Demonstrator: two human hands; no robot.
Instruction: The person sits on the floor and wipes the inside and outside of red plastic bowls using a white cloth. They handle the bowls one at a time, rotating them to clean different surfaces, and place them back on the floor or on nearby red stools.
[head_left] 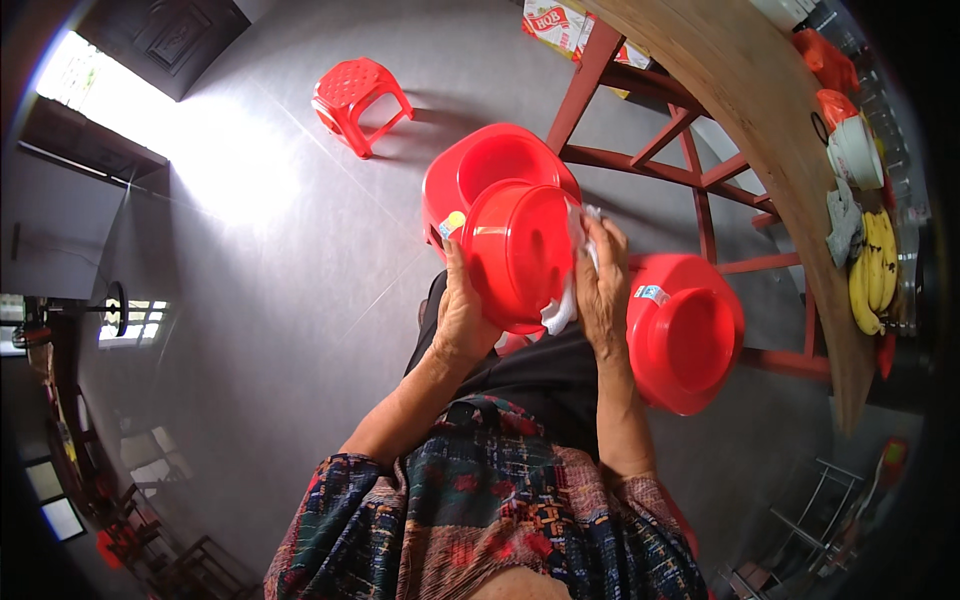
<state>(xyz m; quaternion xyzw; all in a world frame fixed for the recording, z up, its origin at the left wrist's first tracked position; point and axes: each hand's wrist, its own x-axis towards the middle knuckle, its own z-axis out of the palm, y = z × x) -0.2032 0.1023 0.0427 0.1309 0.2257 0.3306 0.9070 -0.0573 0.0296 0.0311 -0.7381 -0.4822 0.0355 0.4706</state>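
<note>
Tilted above my lap is a round red plastic bowl (pixel 535 250) with a wide rim. My left hand (pixel 463 310) grips its left lower edge, the thumb up along the side. A crumpled white cloth (pixel 562 303) is bunched in my right hand (pixel 603 290), pressed against the bowl's right rim. Just beyond the bowl stands a red moulded plastic piece (pixel 450 180) with a round hollow and a small sticker, partly covered by the bowl. Beside my right forearm rests a similar red piece (pixel 690 340) with a round hollow and a sticker.
A small red plastic stool (pixel 360 100) stands on the grey floor ahead. To the right is a wooden table (pixel 770 110) on a red-brown frame (pixel 680 175), with bananas (pixel 873 270), a grey cloth (pixel 843 222) and a white bowl (pixel 855 150) on top. Cartons (pixel 555 25) sit beyond the frame.
</note>
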